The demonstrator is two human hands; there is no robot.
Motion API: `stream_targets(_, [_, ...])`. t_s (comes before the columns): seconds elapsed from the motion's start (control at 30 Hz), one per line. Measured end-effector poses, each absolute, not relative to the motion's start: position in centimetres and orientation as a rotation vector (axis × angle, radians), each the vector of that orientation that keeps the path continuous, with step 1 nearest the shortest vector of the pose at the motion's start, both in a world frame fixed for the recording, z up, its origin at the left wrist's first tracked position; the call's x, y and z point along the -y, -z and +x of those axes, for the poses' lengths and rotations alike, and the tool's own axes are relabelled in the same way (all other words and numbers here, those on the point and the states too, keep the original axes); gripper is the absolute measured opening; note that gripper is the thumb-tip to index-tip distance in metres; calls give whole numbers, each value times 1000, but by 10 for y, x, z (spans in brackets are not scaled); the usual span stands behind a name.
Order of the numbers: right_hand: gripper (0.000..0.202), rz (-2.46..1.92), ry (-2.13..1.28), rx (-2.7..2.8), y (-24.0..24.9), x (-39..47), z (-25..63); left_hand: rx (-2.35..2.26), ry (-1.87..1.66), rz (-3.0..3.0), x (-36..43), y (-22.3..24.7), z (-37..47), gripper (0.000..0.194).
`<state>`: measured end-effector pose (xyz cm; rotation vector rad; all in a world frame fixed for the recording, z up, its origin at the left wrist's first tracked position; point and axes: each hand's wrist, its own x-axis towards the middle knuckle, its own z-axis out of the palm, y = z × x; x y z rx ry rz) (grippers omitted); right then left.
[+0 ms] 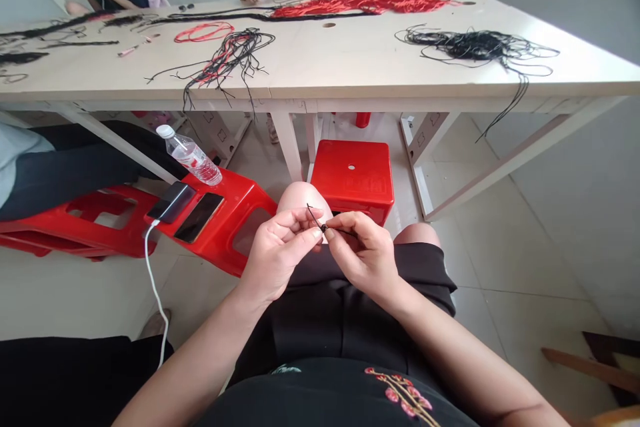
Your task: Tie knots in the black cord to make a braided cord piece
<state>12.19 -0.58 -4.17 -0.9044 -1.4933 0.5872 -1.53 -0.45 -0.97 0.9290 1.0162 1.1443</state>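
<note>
Above my lap, both hands meet at a thin black cord (323, 228) that has a small dark knot or bead in it. My left hand (281, 250) pinches the cord on the left side of the knot, and a short cord end sticks up past its fingertips. On the right side, my right hand (364, 252) pinches the cord between thumb and forefinger, its other fingers curled. The fingertips of the two hands almost touch.
The white table (345, 73) ahead bears black cords (475, 45), mixed black and red cords (227, 57) and a red bundle (370, 3). Red stools (353, 173) stand below; one at left holds a bottle (195, 159), a phone (199, 217) and a power bank (171, 202). Other people sit around.
</note>
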Motion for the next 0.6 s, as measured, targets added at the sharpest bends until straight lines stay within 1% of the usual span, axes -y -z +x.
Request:
stream_targets(0.17, [11,-914,-464,1536,44,7,123,-978,-1112,926,5,6,-13,14])
stream_targets(0.37, [11,-944,-662,1501,45,8,124,-1018,-1085,910,6,6,-14,14])
stream_targets(0.47, [12,-977,-748,1470,44,9,124,-1016,-1083,928,7,8,-15,20])
stream_targets(0.6, [6,-989,-780,1471,43,10,125,-1021,-1114,953,7,10,-15,23])
